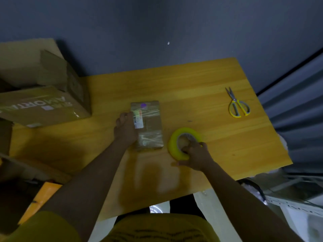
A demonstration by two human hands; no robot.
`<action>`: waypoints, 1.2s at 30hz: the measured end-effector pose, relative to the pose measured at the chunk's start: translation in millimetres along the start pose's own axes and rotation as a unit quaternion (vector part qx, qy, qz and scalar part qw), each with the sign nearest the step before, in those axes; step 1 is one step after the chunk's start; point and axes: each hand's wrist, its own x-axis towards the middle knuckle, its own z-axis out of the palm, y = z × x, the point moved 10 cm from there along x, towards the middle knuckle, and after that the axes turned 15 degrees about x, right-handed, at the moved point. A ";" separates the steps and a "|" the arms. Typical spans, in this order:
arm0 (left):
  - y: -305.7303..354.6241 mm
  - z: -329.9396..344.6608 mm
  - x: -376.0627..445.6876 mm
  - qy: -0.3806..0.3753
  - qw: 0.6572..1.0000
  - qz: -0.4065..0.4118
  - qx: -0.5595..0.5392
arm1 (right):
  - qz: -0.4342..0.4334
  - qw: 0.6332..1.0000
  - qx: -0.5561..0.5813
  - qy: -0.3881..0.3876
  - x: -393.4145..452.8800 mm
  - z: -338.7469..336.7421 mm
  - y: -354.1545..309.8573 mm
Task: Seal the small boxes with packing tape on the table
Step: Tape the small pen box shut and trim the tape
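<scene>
- Head view: a small box [147, 125] lies flat in the middle of the worktop [201, 81], already crossed with clear tape; contents hidden.
- A big carton [43, 102] sits at the far left, flaps up — inside unseen.
- Left hand [126, 129] grips the box's left edge, fingers curled.
- Right hand [196, 155] grips the yellow tape roll [181, 142] just right of the box, fingers in its core.
- Scissors [236, 104] lie well apart, far right.
</scene>
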 end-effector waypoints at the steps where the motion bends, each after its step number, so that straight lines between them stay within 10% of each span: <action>1: 4.8 -1.6 -2.0 0.007 0.999 -0.012 0.029 | -0.027 0.999 0.041 0.010 -1.6 -7.8 0.2; 9: 110.3 1.1 -12.5 0.080 0.994 -0.018 0.078 | 0.032 0.915 0.219 0.338 20.7 -132.4 146.7; 20: 172.7 32.2 -37.1 0.056 0.997 -0.060 0.014 | 0.225 0.937 0.100 0.247 98.0 -157.0 260.3; 31: 139.1 31.6 -73.0 0.098 0.986 -0.132 -0.034 | -0.047 0.988 -0.004 0.146 91.0 -94.6 146.1; 36: 88.3 37.0 -111.4 0.125 0.958 -0.243 -0.084 | -0.055 0.968 0.211 0.126 68.2 -92.6 95.5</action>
